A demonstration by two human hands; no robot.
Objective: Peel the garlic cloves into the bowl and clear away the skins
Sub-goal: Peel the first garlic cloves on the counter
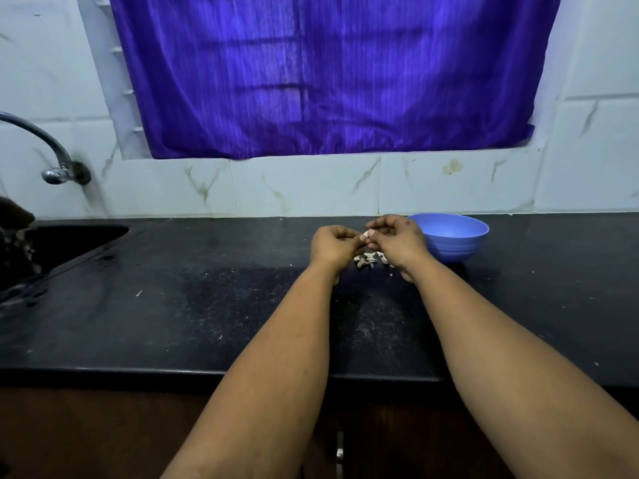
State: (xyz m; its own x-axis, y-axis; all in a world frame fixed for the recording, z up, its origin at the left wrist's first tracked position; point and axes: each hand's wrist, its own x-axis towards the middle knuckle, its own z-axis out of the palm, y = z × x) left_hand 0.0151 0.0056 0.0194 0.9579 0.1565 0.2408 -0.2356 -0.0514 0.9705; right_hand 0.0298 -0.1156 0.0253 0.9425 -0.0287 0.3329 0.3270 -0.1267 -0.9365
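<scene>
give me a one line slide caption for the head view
Both hands, left hand and right hand, pinch a garlic clove above loose skins beside a blue bowl.

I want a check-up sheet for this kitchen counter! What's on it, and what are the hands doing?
Surface: dark speckled counter, dusted with pale specks and crumbs.
Job's things: one garlic clove pinched between both hands; small pile of garlic pieces and skins on the counter beneath them; blue bowl just right of the hands, contents hidden.
Clutter: stray skin flakes scattered on the counter.
Hands: left hand and right hand both curl their fingers round the clove.
Cables: nothing seen.
Surroundings: sink and tap at left, purple curtain, marbled wall tiles.
</scene>
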